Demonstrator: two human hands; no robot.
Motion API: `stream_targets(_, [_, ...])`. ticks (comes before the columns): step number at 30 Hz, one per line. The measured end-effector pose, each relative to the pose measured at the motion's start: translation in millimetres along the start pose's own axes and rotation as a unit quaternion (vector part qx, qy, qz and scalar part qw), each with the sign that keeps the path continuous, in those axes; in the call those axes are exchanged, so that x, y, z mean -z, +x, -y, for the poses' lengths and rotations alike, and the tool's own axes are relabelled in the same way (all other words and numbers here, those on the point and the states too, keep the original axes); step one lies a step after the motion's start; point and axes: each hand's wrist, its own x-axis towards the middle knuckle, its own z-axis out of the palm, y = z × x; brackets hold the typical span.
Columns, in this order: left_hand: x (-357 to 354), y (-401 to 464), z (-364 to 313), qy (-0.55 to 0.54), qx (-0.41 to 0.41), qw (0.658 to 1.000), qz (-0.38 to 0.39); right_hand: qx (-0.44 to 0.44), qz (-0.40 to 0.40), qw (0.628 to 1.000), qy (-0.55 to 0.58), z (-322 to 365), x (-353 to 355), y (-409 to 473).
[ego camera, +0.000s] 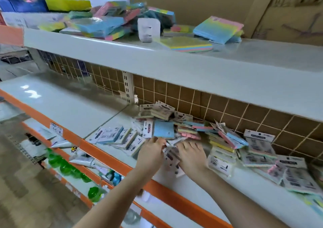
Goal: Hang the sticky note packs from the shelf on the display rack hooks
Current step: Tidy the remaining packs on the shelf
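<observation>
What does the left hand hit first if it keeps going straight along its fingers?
Probably the blue sticky note pack lying just beyond the left hand on the shelf; depth is unclear.

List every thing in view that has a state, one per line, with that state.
Left hand: on the sticky note packs, fingers curled at them.
Right hand: gripping a few packs with the left.
Sticky note packs: loose heap on the middle shelf, none hung.
Top shelf: larger pads stacked untidily.
</observation>
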Motion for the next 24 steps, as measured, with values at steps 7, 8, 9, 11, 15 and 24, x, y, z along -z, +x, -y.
stream_targets(7, [-13.0,38.0,34.6,0.083,-0.075,0.994,0.017,-0.058,-0.021,0.997,0.036,14.8,-10.4,1.0])
stream_targets(8, [-16.2,38.1,38.0,0.090,-0.079,0.993,0.016,-0.069,-0.032,0.996,0.053,15.9,-11.7,-0.8])
stream_targets(9, [-19.0,37.8,40.0,0.093,-0.083,0.992,0.009,-0.080,-0.040,0.993,0.072,17.1,-12.3,-2.5])
stream_targets(11, [-23.1,36.0,41.6,0.098,-0.092,0.991,-0.014,-0.097,-0.048,0.988,0.109,20.6,-11.9,-5.3])
stream_targets(15, [-25.9,33.7,44.3,0.113,-0.111,0.987,-0.040,-0.131,-0.076,0.977,0.153,28.5,-15.1,-8.8])
stream_targets(24, [-27.1,35.0,49.9,0.010,-0.156,0.981,-0.114,-0.157,-0.190,0.955,0.168,40.8,-19.0,-15.8])
